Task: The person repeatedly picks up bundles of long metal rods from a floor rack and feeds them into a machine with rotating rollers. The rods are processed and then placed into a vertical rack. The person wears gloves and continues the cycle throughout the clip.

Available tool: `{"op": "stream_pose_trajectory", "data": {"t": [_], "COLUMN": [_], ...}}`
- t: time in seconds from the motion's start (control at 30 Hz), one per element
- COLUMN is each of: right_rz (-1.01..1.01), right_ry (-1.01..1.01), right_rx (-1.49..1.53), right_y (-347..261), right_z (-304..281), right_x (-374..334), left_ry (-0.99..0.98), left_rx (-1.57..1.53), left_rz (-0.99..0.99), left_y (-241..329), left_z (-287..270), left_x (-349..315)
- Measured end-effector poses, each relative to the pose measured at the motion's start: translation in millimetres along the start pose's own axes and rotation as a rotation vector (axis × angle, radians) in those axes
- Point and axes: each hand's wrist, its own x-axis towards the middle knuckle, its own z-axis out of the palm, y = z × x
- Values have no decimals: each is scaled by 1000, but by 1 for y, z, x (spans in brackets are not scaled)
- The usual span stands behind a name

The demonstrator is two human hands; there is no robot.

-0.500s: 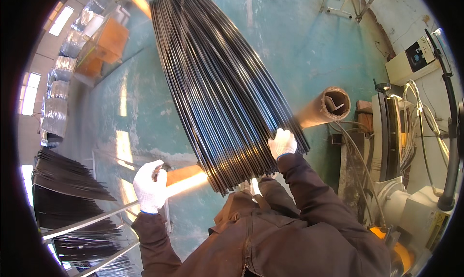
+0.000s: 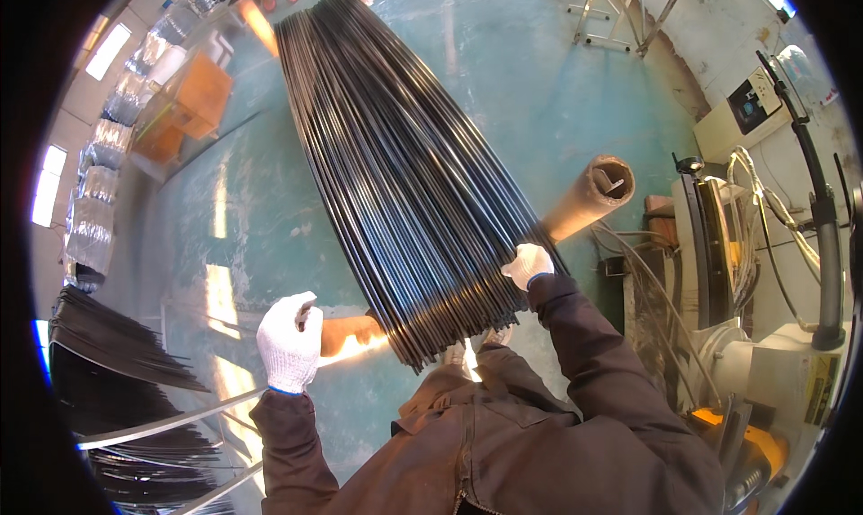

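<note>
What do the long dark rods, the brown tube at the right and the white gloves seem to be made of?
Rods: perhaps plastic or coated metal, smooth and glossy, as bright streaks run along them. Tube: probably thick cardboard, dull brown with a rough rim, though rusted metal is possible. Gloves: likely knitted fabric, matt, with a textured surface.

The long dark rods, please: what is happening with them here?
A person's gloved right hand is on the dark rods, near their right edge at the near end. The gloved left hand, its fingers curled, is beside the brown tube; whether it touches, I cannot tell. The rods lie in one wide bundle across the tube.
</note>
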Motion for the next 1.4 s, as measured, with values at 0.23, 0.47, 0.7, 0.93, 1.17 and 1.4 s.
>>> {"op": "stream_pose_trajectory", "data": {"t": [0.23,0.47,0.7,0.93,1.17,1.4], "right_rz": [-72,116,184,774,714,752], "right_ry": [27,-283,-88,-11,511,943], "right_rx": [-111,297,139,-3,-135,-336], "right_y": [-25,-21,36,42,61,199], "right_z": [-50,-59,-33,-28,44,94], "right_x": [-36,-97,-335,-661,-682,-767], "left_ry": [95,162,-573,-798,-819,-1156], "left_rx": [67,96,-1222,-1608,-1719,-1409], "left_rz": [147,374,-372,-902,-945,-68], "left_y": [2,28,25,5,75,213], "left_z": [-5,9,190,282,278,189], "left_x": [-4,-33,-71,-18,-42,-94]}}
